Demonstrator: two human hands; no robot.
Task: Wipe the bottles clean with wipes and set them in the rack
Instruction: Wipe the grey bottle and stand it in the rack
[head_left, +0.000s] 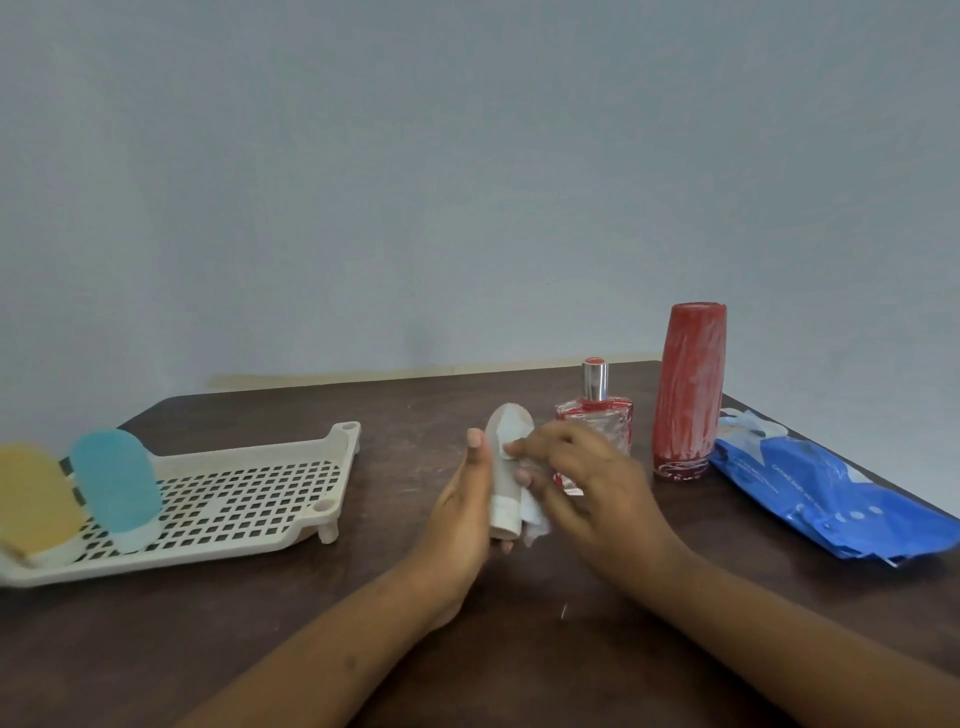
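My left hand (465, 512) grips a small pale grey squeeze bottle (505, 486), cap end down, over the middle of the table. Against its right side my right hand (576, 480) presses a white wipe (535, 514). A cream perforated rack (244, 499) lies at the left; a blue bottle (117, 486) and a yellow bottle (34, 501) stand in its left part. Behind my right hand stands a clear perfume bottle (597, 410) with red trim and a silver cap. To its right a tall red bottle (687, 387), streaked white, stands upright.
A blue pack of wipes (826, 493) lies at the table's right edge. The dark brown table (415, 649) ends against a grey wall behind the bottles. A small white speck (563, 612) lies between my forearms.
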